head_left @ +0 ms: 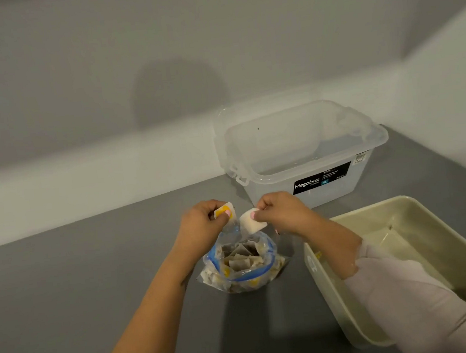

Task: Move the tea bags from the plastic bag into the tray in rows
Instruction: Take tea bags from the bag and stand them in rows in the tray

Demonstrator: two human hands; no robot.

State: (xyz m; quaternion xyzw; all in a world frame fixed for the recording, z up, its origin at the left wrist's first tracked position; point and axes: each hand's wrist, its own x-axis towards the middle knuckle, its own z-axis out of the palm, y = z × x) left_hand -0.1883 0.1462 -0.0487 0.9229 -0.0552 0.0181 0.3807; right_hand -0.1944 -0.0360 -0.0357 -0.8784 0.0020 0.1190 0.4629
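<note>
A clear plastic bag (242,272) with a blue zip rim stands open on the grey counter, holding several tea bags. Just above its mouth, my left hand (202,220) pinches a tea bag with a yellow mark (226,207). My right hand (279,211) pinches a white tea bag (252,222) beside it. The two tea bags are close together but apart. A pale green tray (417,215) lies at the right, partly hidden by my right forearm and sleeve; the part of its floor that shows holds no tea bags.
A clear storage box (303,152) with a black label stands at the back, against the white wall ledge. The grey counter (79,276) stretches left and toward me.
</note>
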